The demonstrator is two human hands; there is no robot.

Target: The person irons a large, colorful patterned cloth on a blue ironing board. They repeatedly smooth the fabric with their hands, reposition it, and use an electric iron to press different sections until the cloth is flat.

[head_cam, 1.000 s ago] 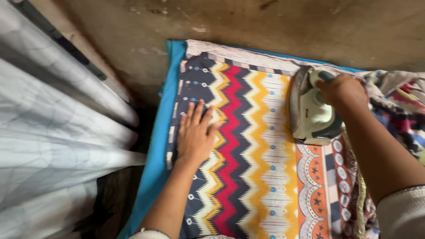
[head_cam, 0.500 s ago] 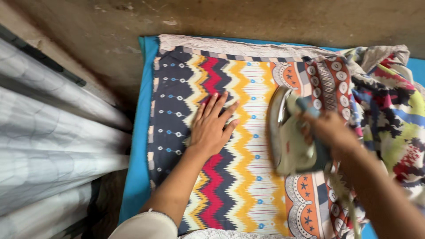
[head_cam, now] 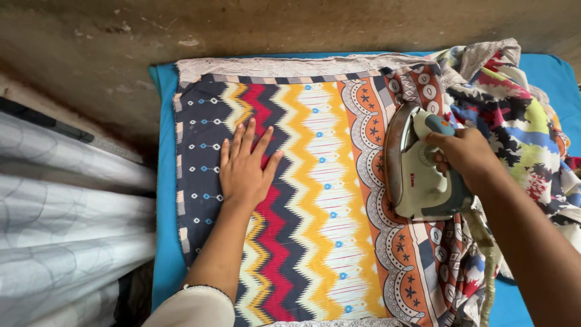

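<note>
A patterned cloth (head_cam: 315, 200) with red, yellow and dark zigzags and an orange border lies spread flat on a blue pad (head_cam: 162, 200). My left hand (head_cam: 245, 168) rests flat on the dark and red zigzags, fingers spread. My right hand (head_cam: 463, 152) grips the handle of a pale green electric iron (head_cam: 414, 166), which is tilted on its side over the orange border, its metal sole facing left. Its cord (head_cam: 487, 266) hangs down past my right forearm.
A bunched multicoloured cloth (head_cam: 514, 115) lies heaped at the right on the pad. White pleated fabric (head_cam: 66, 230) hangs at the left edge. A bare brown concrete surface (head_cam: 272, 24) runs along the top.
The view has shifted, so the cloth sits more to the left and centre. My left hand stays flat on the zigzags. My right hand still holds the iron over the orange border.
</note>
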